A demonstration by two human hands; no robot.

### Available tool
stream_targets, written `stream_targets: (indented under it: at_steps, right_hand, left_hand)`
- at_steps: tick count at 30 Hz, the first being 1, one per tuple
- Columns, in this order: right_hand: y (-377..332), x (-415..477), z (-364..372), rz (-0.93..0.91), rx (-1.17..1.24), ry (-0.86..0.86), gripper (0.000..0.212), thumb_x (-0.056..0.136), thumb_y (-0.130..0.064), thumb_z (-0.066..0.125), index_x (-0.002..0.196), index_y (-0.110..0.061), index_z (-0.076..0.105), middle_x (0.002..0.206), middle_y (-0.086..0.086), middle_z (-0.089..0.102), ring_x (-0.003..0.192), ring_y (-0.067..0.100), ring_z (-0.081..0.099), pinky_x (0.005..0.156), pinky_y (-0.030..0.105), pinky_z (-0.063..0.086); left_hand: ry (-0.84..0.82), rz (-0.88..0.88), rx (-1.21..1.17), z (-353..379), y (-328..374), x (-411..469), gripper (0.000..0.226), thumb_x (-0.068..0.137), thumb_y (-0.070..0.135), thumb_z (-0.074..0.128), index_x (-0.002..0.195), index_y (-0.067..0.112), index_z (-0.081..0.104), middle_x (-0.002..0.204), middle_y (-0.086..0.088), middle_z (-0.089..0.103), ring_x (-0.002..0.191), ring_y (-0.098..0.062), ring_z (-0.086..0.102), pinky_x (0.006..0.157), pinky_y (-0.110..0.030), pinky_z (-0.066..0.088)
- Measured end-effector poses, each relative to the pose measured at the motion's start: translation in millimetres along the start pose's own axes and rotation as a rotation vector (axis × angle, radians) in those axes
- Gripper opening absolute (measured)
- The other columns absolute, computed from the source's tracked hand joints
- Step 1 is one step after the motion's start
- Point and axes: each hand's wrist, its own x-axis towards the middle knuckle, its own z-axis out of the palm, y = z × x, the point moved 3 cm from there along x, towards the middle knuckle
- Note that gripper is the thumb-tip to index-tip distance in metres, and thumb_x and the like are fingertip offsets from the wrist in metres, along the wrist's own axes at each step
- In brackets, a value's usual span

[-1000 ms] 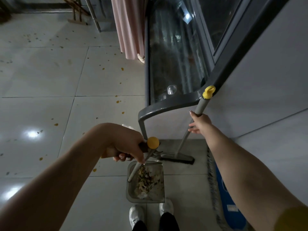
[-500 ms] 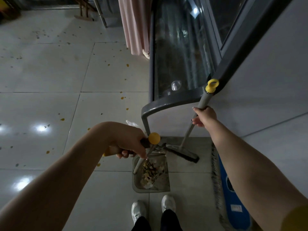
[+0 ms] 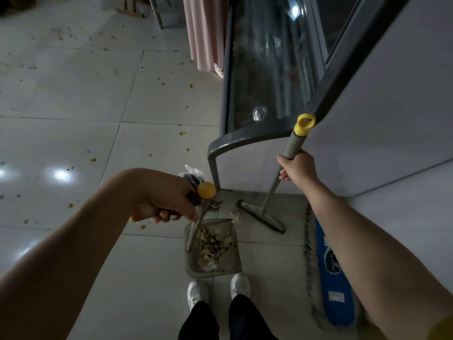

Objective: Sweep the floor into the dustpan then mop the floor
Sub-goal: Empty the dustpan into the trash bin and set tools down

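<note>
Beside the freezer point(image 3: 367, 119), the left hand point(image 3: 169, 200) grips the dustpan point(image 3: 213, 249) handle, steadying it, while the right hand point(image 3: 297, 168) clasps the broom point(image 3: 259, 217), apparently to sweep the scrap point(image 3: 235, 215) in.

There is only one view, from a wide-angle camera on the person's head. It looks forward and steeply down, so the tiled floor point(image 3: 73, 106) fills the left side and the person's own white shoes point(image 3: 197, 292) appear at the bottom edge. Both forearms reach into the picture from below, close to the lens. Straight lines bend near the edges
</note>
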Motion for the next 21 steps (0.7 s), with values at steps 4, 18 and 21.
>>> stream_targets:
  at_steps: [4, 18, 21]
  right_hand:
    - [8.1, -18.4, 26.0, -0.012, -0.073, -0.136, 0.015, 0.079, -0.025, 0.069, 0.074, -0.019, 0.057, 0.059, 0.001, 0.066, 0.044, 0.01, 0.064, 0.047, 0.023, 0.053]
    - [38.7, -118.5, 99.7, 0.007, -0.169, -0.241, 0.013, 0.064, -0.033, 0.058, 0.065, -0.021, 0.054, 0.044, -0.004, 0.062, 0.039, 0.018, 0.063, 0.05, 0.028, 0.055]
    - [50.9, -141.7, 100.6, 0.036, -0.136, -0.179, 0.016, 0.067, -0.032, 0.06, 0.065, -0.017, 0.056, 0.043, -0.003, 0.062, 0.038, 0.018, 0.063, 0.051, 0.032, 0.056]
  left_hand:
    - [0.033, -0.029, -0.066, 15.0, -20.2, -9.2, 0.028, 0.088, 0.019, 0.063, 0.064, 0.011, 0.05, 0.042, 0.005, 0.048, 0.037, -0.009, 0.042, 0.044, -0.022, 0.041]
    - [0.074, -0.057, -0.09, 63.5, -77.2, -9.5, 0.017, 0.088, 0.012, 0.06, 0.074, 0.007, 0.052, 0.046, -0.001, 0.045, 0.035, -0.01, 0.041, 0.04, -0.019, 0.039]
    - [0.077, -0.036, -0.08, 74.6, -89.4, -11.4, 0.014, 0.088, 0.012, 0.059, 0.077, 0.007, 0.053, 0.047, -0.002, 0.044, 0.035, -0.01, 0.04, 0.04, -0.019, 0.038]
